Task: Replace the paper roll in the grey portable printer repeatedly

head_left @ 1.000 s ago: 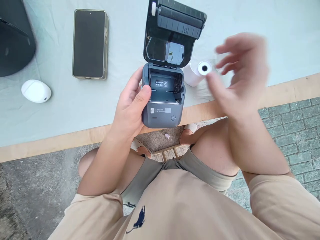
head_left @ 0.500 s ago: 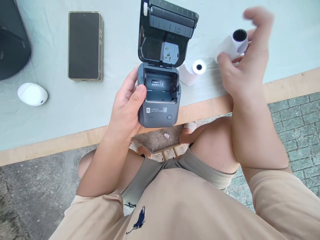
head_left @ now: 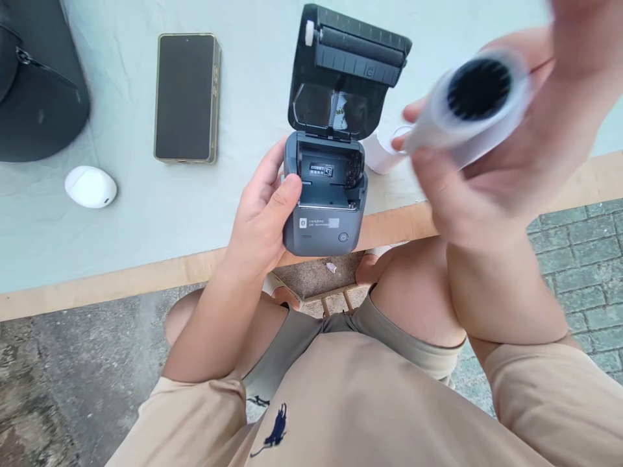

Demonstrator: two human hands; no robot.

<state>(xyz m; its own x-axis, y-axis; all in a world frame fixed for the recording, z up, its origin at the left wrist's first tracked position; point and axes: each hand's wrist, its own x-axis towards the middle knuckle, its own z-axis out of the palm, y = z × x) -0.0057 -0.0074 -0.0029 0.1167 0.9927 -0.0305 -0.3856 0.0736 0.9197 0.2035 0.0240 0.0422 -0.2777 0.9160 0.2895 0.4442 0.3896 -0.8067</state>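
Observation:
My left hand [head_left: 260, 217] grips a small grey printer [head_left: 325, 217] by its left side at the table's front edge. Its lid [head_left: 348, 71] stands open and tilted back, and the paper bay is bare. My right hand [head_left: 506, 162] holds a white paper roll [head_left: 470, 107] with a dark hollow core, raised close to the camera and blurred, to the right of the printer. A second white roll [head_left: 384, 149] lies on the table behind my right hand's fingers, mostly hidden.
A phone [head_left: 185, 97] lies face up on the pale table cloth [head_left: 146, 214]. A white oval device [head_left: 91, 187] sits at the left, with a black object [head_left: 39, 97] behind it. The wooden table edge [head_left: 97, 288] runs above my knees.
My right hand picked up a paper roll from the right of the table and lifted it toward the camera. The left hand kept its hold on the printer.

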